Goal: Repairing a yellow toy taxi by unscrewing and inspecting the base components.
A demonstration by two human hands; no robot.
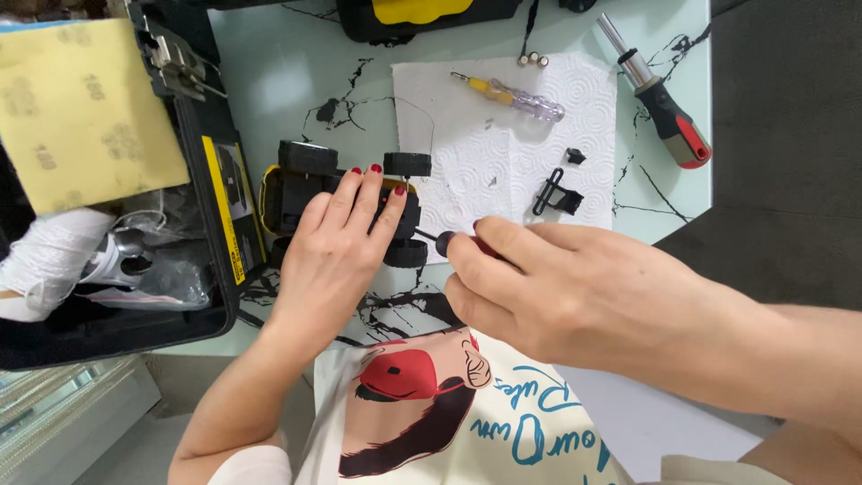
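- We have the toy car [346, 205] lying upside down on the marbled table [287, 72], just left of the white paper towel [512, 144] and right of the open black toolbox [202, 180]; its black wheels point up at us
- We judge the car light and stiff, a hard plastic shell that could crack if squeezed; the wheels will turn under a grip, so the body between the axles is the place to hold it
- Our left hand [332, 256] lies flat on the chassis, fingers [364, 202] straight and close together, pressing down and grasping nothing
- Our right hand [575, 292] is curled, thumb and fingertips pinching the dark handle of a small screwdriver [446, 241]; its thin shaft points left to the car's near right wheel; whether the tip sits in a screw we cannot tell
- On the towel lie a clear-handled yellow screwdriver [512, 94], three small metal pieces [532, 58] and two loose black plastic parts [557, 193]; a red-and-black ratchet screwdriver [660, 94] lies far right; a yellow sandpaper sheet [81, 112] sits over the toolbox
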